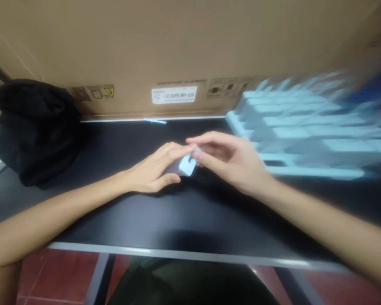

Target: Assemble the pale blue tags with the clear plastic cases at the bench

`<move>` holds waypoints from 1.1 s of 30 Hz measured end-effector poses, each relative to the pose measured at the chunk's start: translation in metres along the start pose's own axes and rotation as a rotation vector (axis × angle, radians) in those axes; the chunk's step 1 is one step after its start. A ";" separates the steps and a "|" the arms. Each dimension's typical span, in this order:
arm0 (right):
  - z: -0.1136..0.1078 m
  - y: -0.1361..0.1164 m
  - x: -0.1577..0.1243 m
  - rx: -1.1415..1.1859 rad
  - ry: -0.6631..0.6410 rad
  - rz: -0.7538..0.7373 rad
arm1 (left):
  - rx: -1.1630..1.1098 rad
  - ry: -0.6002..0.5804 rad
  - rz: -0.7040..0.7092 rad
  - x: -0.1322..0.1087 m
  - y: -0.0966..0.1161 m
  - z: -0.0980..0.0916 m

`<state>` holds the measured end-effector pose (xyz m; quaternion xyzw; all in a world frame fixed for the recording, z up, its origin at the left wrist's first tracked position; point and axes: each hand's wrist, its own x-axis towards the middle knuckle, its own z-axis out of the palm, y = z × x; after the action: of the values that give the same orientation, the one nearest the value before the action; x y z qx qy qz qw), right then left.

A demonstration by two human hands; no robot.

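Cardboard box (pixel 190 46) behind the desk, lower edge:
- White label (pixel 174 94), printed upside down. Large "25" at its left end, then a bracketed code too blurred to read.
- Yellow warning triangle (pixel 109 91) with a dark symbol, beside small handling pictograms (pixel 85 93).
- Second pictogram panel (pixel 224 87), a line of illegible print above it.

Small white piece (pixel 187 166): dark mark on its face, too blurred to read as print.

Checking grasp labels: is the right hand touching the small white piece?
Touching. The head view shows the thumb and forefinger of the right hand closed on the white piece, with no gap showing despite slight blur.
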<state>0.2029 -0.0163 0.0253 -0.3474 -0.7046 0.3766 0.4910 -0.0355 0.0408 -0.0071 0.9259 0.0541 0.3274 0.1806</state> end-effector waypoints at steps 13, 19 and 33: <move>0.016 0.019 0.012 0.228 0.003 0.119 | -0.044 -0.031 -0.100 -0.005 -0.001 -0.005; 0.023 0.019 0.023 0.258 0.005 0.106 | 0.005 -0.002 -0.128 -0.009 -0.002 -0.010; 0.016 0.015 0.016 0.230 -0.128 0.118 | 0.097 -0.109 -0.163 -0.009 0.004 -0.013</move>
<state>0.1849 0.0011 0.0153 -0.3052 -0.6650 0.5043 0.4587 -0.0508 0.0392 -0.0013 0.9425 0.1351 0.2579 0.1640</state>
